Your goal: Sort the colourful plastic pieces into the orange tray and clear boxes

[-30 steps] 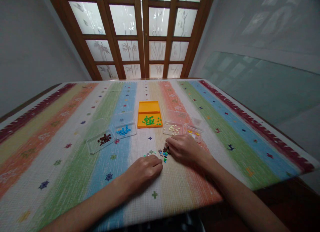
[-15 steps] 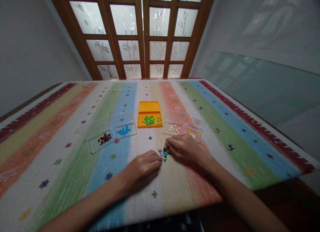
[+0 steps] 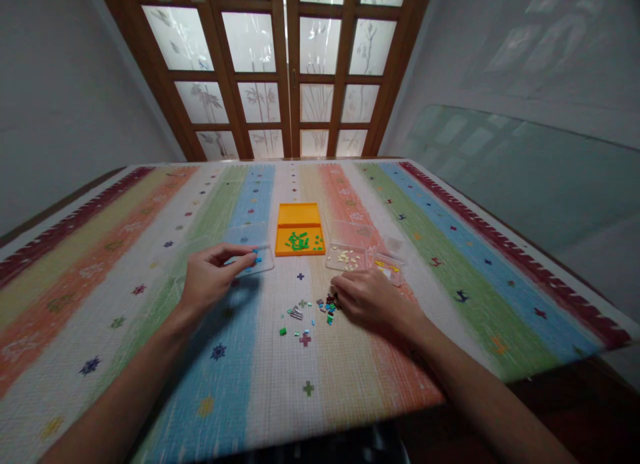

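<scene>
My left hand (image 3: 207, 277) is over the small clear plastic box (image 3: 270, 267) on the left, thumb and fingers pinched together. Small blue toy bricks (image 3: 259, 258) show at its fingertips; whether one is in the pinch I cannot make out. My right hand (image 3: 373, 296) rests on the cloth with curled fingers, its tips hidden beside a small pile of mixed brown, blue and green bricks (image 3: 329, 307). Between the hands lie loose grey pieces (image 3: 297, 313) and a green brick (image 3: 283, 331). The box of dark brown bricks is mostly behind my left hand.
An open orange case (image 3: 299, 213) with green bricks (image 3: 299, 241) stands at the middle. To its right are a clear box of cream pieces (image 3: 345, 257) and one of yellow pieces (image 3: 389, 267). A striped tablecloth (image 3: 430, 304) covers the table.
My left hand has moved from beside the pile, up and left to the box of blue bricks, uncovering the loose pieces on the cloth. My right hand stays in place.
</scene>
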A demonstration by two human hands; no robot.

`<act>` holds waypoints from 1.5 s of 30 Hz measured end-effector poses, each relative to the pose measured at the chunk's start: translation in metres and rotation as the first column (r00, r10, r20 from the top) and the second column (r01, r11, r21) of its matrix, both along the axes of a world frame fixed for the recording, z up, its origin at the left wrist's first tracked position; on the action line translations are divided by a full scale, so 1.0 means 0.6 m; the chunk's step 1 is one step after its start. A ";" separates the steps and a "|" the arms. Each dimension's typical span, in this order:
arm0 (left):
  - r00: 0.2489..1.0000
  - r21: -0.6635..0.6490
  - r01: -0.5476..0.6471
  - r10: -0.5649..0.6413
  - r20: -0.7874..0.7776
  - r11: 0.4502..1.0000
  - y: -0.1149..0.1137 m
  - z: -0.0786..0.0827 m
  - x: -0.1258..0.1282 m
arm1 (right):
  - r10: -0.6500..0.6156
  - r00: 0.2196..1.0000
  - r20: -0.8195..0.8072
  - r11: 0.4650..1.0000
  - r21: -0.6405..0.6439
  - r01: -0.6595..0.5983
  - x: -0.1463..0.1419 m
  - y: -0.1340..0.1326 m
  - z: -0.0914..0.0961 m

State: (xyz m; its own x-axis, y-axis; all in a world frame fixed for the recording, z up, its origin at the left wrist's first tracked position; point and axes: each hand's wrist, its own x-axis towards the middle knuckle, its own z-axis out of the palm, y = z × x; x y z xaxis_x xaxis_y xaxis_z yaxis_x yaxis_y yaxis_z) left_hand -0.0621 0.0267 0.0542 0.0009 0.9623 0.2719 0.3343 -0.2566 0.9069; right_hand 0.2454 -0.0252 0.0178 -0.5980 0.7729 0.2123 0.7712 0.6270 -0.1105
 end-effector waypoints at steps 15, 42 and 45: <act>0.989 -0.063 -0.143 0.144 0.022 0.988 0.034 -0.038 -0.021 | 0.019 1.000 -0.002 1.000 -0.009 -0.019 -0.001 -0.002 0.002; 0.994 -0.062 -0.102 0.100 -0.038 0.993 0.030 -0.030 -0.014 | 0.023 0.999 -0.023 1.000 0.018 -0.022 -0.001 -0.003 0.003; 0.993 0.005 -0.111 0.111 -0.032 0.994 0.021 -0.023 -0.009 | 0.018 0.999 -0.032 1.000 0.021 -0.017 0.000 -0.002 0.003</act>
State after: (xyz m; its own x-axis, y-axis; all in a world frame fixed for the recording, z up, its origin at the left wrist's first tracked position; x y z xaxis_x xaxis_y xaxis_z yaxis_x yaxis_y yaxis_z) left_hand -0.0676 0.0390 0.0401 -0.0973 0.9560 0.2769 0.3900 -0.2193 0.8943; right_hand 0.2454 -0.0265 0.0194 -0.6037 0.7578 0.2477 0.7565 0.6426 -0.1220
